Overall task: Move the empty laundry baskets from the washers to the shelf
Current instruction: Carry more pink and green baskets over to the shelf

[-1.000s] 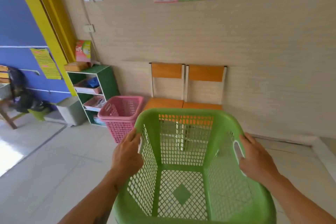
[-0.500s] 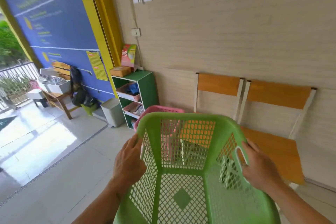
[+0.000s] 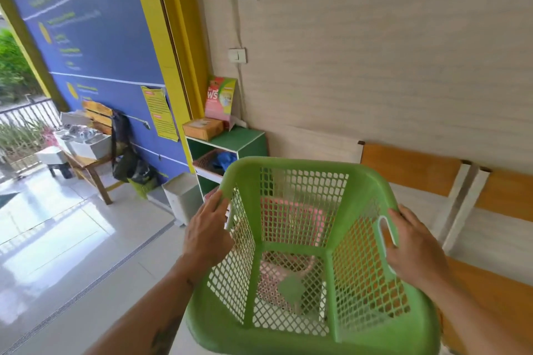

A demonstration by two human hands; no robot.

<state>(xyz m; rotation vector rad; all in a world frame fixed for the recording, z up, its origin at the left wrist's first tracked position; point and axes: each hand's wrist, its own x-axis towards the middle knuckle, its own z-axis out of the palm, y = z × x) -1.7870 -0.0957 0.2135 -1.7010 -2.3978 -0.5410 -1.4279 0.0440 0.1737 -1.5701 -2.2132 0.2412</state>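
Note:
I hold an empty green laundry basket (image 3: 300, 170) in front of me, tilted with its open top toward me. My left hand (image 3: 206, 233) grips its left rim and my right hand (image 3: 415, 248) grips the handle slot on its right side. Through the green mesh a pink laundry basket (image 3: 291, 219) shows on the floor below and behind it. A small green shelf unit (image 3: 245, 140) stands against the wall just beyond, its lower shelves partly hidden by the green basket.
A cardboard box (image 3: 203, 128) and a pink-green packet (image 3: 220, 98) sit on the shelf top. A white bin (image 3: 181, 196) stands left of the shelf. Two orange chairs (image 3: 412, 168) line the wall at right. A wooden table (image 3: 86, 158) stands far left.
I have come closer to the shelf and turned left. The green basket now covers the pink basket, which stood to its left before. Both hands keep the same grip.

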